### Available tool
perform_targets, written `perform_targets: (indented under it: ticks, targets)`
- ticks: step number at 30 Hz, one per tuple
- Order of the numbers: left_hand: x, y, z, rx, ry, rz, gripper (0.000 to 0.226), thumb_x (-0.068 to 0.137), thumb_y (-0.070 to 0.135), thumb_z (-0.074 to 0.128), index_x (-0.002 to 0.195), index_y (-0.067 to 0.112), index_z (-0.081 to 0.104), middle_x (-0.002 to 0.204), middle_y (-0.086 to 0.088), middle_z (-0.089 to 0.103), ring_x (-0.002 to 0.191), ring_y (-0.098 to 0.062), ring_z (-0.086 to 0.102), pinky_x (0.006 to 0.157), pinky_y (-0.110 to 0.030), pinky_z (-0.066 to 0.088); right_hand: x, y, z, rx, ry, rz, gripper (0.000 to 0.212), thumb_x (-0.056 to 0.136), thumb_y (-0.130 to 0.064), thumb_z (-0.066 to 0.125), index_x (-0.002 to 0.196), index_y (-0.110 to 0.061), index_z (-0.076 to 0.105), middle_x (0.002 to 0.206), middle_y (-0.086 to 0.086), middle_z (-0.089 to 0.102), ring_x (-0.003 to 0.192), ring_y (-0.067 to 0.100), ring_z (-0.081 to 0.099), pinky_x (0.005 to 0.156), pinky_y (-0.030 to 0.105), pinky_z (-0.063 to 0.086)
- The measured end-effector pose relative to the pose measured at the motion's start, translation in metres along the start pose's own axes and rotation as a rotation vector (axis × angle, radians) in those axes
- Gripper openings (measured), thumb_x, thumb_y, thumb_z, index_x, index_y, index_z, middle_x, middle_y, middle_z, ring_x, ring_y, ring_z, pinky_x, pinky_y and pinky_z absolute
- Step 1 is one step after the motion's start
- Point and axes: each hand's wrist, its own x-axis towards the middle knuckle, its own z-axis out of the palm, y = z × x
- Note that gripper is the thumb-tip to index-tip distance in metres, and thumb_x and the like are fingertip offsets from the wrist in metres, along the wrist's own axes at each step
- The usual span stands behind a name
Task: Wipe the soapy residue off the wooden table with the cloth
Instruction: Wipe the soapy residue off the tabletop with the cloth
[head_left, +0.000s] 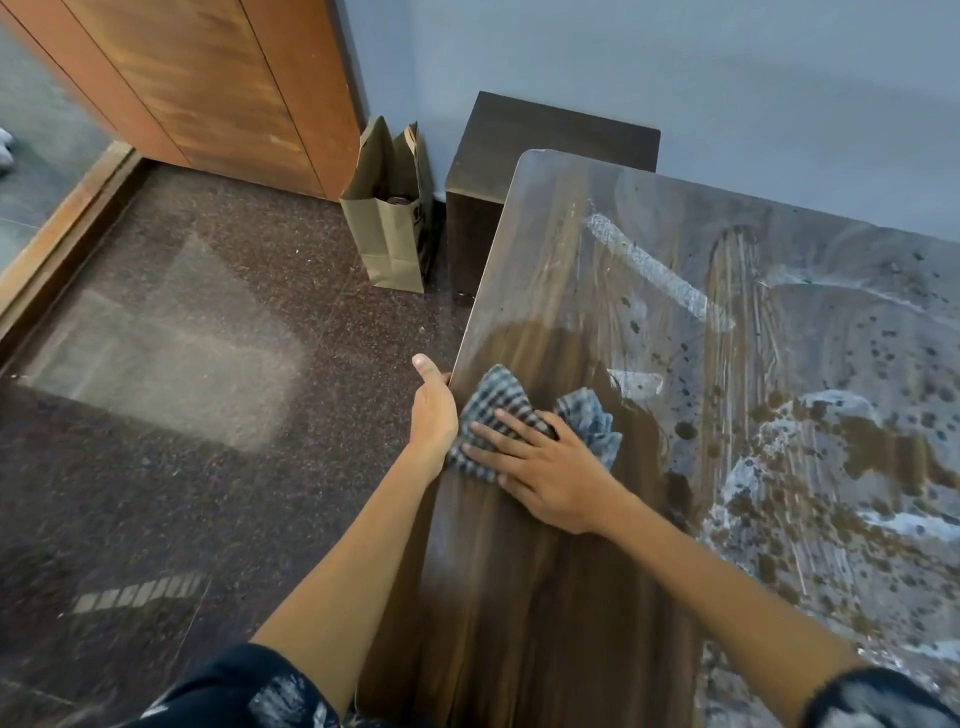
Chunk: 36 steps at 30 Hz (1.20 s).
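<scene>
The checkered cloth (524, 421) sits near the left edge of the wooden table (545, 571). The right hand (540, 467) presses it flat with fingers spread. The left hand (434, 410) grips that edge just beside it, thumb up. Soapy residue (810, 415) smears the right side.

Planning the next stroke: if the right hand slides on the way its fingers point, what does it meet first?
The right hand points left across the cloth. It would likely meet the left hand at the table edge first.
</scene>
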Motion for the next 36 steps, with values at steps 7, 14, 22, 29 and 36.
perform_targets:
  ticks: [7,14,22,29,36]
  targets:
    - [0.004,-0.011,0.001,0.039,-0.005,0.003,0.081,0.088,0.064,-0.004,0.131,0.024,0.051,0.128,-0.003,0.057,0.120,-0.023,0.048,0.106,-0.042,0.032,0.060,0.077,-0.028,0.043,0.138,0.435,0.049,0.097,-0.049,0.009,0.146,-0.045,0.007,0.155,-0.019,0.001,0.144,0.011,-0.003,0.115,0.049,0.007]
    - [0.011,-0.001,0.010,0.053,0.025,-0.001,0.096,0.076,0.078,-0.004,0.138,0.021,0.043,0.141,-0.005,0.045,0.132,-0.026,0.038,0.112,-0.047,0.025,0.059,0.033,-0.019,0.007,0.127,0.268,0.048,0.100,-0.041,0.016,0.149,-0.039,0.013,0.157,-0.012,0.007,0.145,0.017,0.001,0.111,0.047,0.004]
    - [0.036,0.033,0.014,0.076,-0.121,0.086,0.077,0.092,0.058,-0.003,0.133,0.019,0.049,0.131,-0.003,0.053,0.124,-0.022,0.045,0.106,-0.035,0.028,0.044,0.109,-0.034,0.054,0.162,0.487,0.052,0.095,-0.052,0.004,0.146,-0.043,0.005,0.154,-0.019,-0.002,0.145,0.012,-0.002,0.115,0.047,0.005]
    - [0.037,0.027,0.020,-0.095,-0.036,0.055,0.099,0.076,0.078,-0.003,0.131,0.016,0.052,0.128,-0.006,0.058,0.120,-0.022,0.050,0.108,-0.038,0.032,0.091,0.050,-0.033,0.094,0.183,0.410,0.048,0.101,-0.040,0.015,0.149,-0.036,0.015,0.157,-0.013,0.009,0.145,0.018,0.002,0.112,0.052,0.003]
    - [0.019,0.009,0.026,0.258,0.111,0.254,0.066,0.094,0.054,0.005,0.142,0.023,0.037,0.142,-0.006,0.045,0.133,-0.027,0.036,0.108,-0.037,0.022,0.033,0.071,-0.026,0.025,0.114,0.255,0.053,0.096,-0.048,0.005,0.147,-0.042,0.013,0.153,-0.021,0.004,0.143,0.008,0.002,0.111,0.042,0.008]
